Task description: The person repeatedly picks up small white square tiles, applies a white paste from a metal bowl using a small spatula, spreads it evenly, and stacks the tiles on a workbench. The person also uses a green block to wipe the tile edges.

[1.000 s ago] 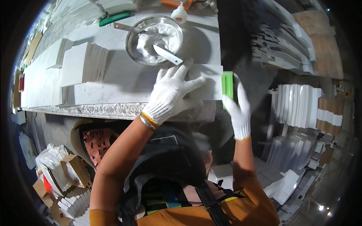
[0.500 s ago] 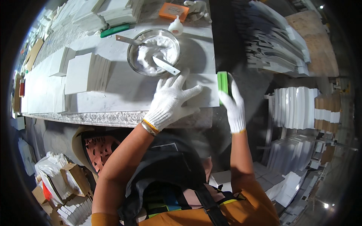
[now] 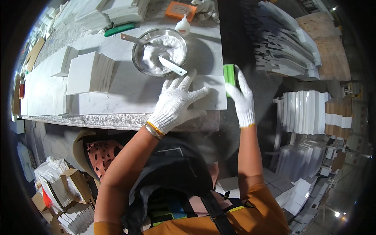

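Observation:
White knit gloves cover both my hands. My left hand [image 3: 175, 100] lies flat with spread fingers on a white marble tile [image 3: 210, 93] at the table's right edge. A green ridged sanding block [image 3: 229, 76] is gripped in my right hand [image 3: 243, 100], against the tile's right edge. Just beyond my left fingertips stands a steel bowl [image 3: 135, 62] of white paste [image 3: 154, 58]. One putty knife [image 3: 135, 38] leans out over the bowl's left rim; another putty knife [image 3: 172, 65] lies across its near right rim.
Stacked white tiles [image 3: 88, 74] stand left on the table [image 3: 125, 105]. Behind the bowl are a white pump bottle [image 3: 183, 26], an orange box [image 3: 180, 11] and a green tool [image 3: 119, 29]. More stacked slabs [image 3: 305, 111] stand to the right, across a dark gap.
My right hand has slid the green sanding block a short way forward along the tile's edge. My left hand stays flat on the tile.

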Motion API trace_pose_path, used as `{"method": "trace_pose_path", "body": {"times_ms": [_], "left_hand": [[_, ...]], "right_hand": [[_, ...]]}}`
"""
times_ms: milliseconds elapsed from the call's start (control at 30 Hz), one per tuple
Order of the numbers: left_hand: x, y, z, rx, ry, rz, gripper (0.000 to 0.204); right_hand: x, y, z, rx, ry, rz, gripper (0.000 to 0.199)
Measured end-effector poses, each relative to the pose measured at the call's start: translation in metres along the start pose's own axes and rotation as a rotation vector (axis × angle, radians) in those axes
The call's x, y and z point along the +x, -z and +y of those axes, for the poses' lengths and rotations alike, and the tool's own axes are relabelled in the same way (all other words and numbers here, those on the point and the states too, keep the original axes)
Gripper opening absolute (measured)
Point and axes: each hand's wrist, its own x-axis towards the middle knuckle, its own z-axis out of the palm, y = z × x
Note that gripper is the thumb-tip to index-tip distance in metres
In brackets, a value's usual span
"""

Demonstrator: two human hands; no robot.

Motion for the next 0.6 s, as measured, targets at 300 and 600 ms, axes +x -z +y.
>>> {"method": "trace_pose_path", "body": {"times_ms": [300, 600], "left_hand": [[-0.001, -0.002, -0.001, -0.026, 0.055, -0.041, 0.065], [0.0, 0.0, -0.001, -0.059, 0.013, 0.01, 0.063]], "right_hand": [[-0.053, 0.01, -0.022, -0.473, 0.246, -0.085, 0.069], [0.003, 0.005, -0.002, -0.103, -0.005, -0.003, 0.064]]}}
